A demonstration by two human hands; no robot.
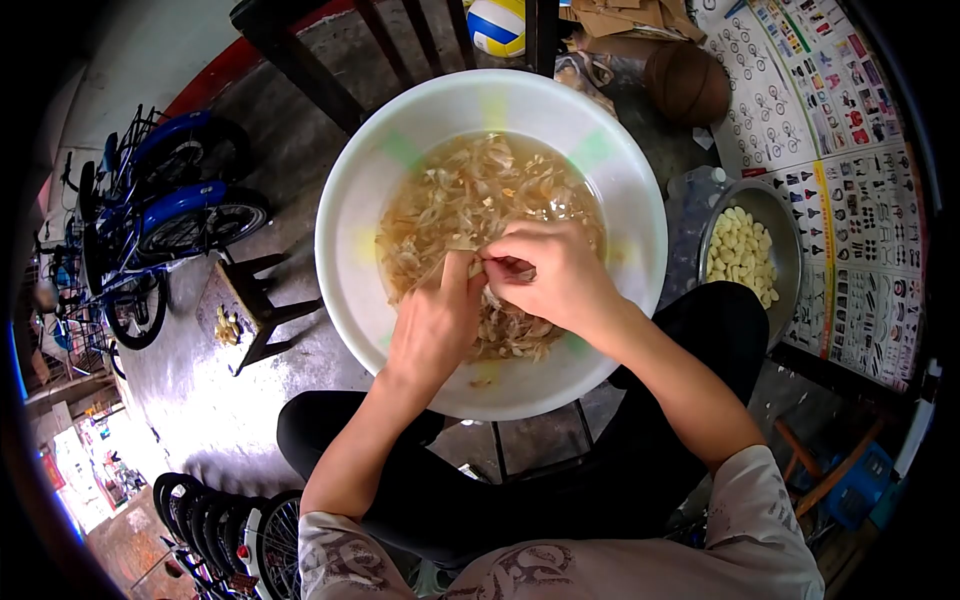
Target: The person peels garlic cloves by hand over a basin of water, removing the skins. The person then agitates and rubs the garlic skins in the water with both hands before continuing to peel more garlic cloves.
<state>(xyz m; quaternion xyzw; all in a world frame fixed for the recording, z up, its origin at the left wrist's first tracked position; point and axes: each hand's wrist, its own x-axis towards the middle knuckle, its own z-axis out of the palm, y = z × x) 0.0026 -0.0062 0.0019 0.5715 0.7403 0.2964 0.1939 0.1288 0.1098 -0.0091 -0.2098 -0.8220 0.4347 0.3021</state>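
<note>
The floor (180,400) is grey, stained, with bright glare at left. Directly on it stand a low stool (250,300) and bicycles (190,215). Support beneath the basin (350,230): hidden.

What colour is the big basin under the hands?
The basin is white with faint green and yellow patches; head view.

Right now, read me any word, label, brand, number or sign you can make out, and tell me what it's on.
No text is readable.
Printed sheets, on the right: fine print, too small.
Volleyball: no legible lettering.
Blue bicycle: any markings too blurred to read.
</note>
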